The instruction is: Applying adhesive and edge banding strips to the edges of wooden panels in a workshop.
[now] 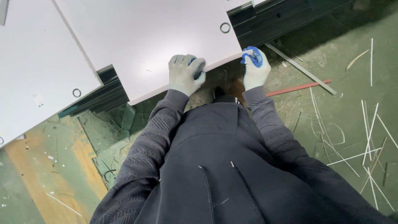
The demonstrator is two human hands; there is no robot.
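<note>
Left hand point(185, 74), in a grey knit glove, curls its fingers point(195, 62) over the near edge of a smooth white flat rectangular board point(153, 45); grip closed on it. Right hand point(255, 68), blue-coated glove, fingers point(253, 56) clamped at the board's corner. Thin pale offcut strips point(369, 137) litter the scuffed green floor point(331, 62) beyond the right fingers.

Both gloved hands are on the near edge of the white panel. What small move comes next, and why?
Probably a short, level lift or pull of the white panel toward the body. The left hand and the right hand both grip its near edge, which overhangs the dark stack, while a second white panel lies apart, beside it.
</note>
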